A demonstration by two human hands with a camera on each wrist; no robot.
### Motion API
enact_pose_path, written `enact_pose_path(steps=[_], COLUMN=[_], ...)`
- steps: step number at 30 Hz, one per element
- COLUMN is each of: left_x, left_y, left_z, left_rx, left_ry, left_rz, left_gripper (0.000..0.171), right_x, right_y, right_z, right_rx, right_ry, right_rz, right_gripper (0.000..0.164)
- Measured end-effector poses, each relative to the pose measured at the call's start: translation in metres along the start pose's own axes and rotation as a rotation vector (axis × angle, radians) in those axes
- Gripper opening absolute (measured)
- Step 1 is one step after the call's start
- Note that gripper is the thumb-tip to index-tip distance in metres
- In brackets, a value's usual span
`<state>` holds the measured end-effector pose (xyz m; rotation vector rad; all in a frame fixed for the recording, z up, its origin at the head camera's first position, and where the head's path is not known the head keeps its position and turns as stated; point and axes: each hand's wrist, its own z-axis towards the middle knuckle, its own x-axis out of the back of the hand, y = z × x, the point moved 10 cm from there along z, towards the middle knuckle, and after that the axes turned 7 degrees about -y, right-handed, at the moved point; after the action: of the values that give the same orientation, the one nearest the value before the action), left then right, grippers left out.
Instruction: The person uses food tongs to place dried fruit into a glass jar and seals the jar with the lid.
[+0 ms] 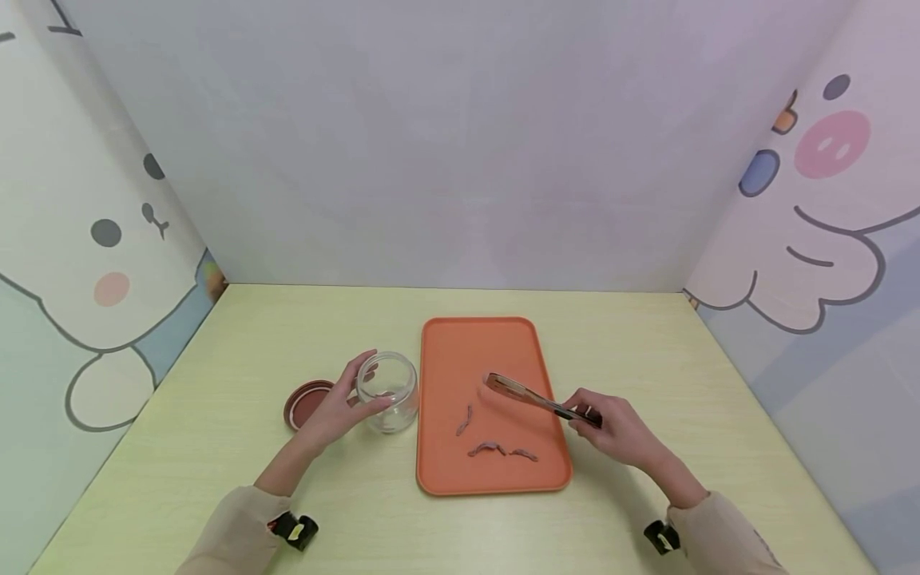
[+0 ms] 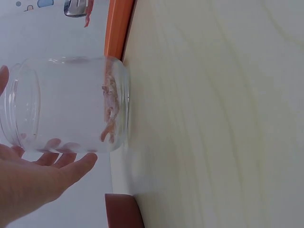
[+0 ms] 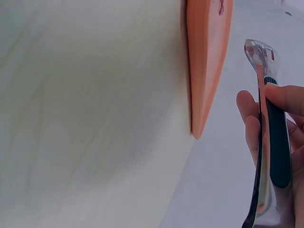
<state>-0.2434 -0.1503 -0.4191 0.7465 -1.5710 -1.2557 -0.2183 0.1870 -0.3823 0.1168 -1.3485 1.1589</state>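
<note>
My left hand (image 1: 336,411) holds a clear glass jar (image 1: 402,395), thumb and fingers around its side. The jar stands upright on the table at the tray's left edge, and several reddish-brown pieces lie at its bottom (image 2: 111,107) in the left wrist view. My right hand (image 1: 614,427) grips metal tongs (image 1: 528,395) with dark handles. The tongs' tips are above the orange tray (image 1: 474,343); in the left wrist view a thin reddish strip (image 2: 88,14) hangs from them. Thin, twisted brownish strips (image 1: 487,447) lie on the tray's near half.
A reddish-brown round lid (image 1: 307,406) lies on the table just left of my left hand. The pale wood-grain table (image 1: 345,319) is bounded by a plain wall at the back and cartoon-printed panels (image 1: 812,239) on both sides.
</note>
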Motion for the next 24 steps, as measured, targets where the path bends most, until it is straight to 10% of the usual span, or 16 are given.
enact_pose_path(steps=[24], left_x=[-0.001], left_y=[-0.003], left_z=[0.001], left_rx=[-0.019], left_ry=[-0.011], left_rz=[-0.007], left_gripper=[0.074], right_x=[0.025], right_y=[-0.031], right_z=[0.033], right_rx=[0.101], right_ry=[0.007], right_rz=[-0.028], right_gripper=[0.029])
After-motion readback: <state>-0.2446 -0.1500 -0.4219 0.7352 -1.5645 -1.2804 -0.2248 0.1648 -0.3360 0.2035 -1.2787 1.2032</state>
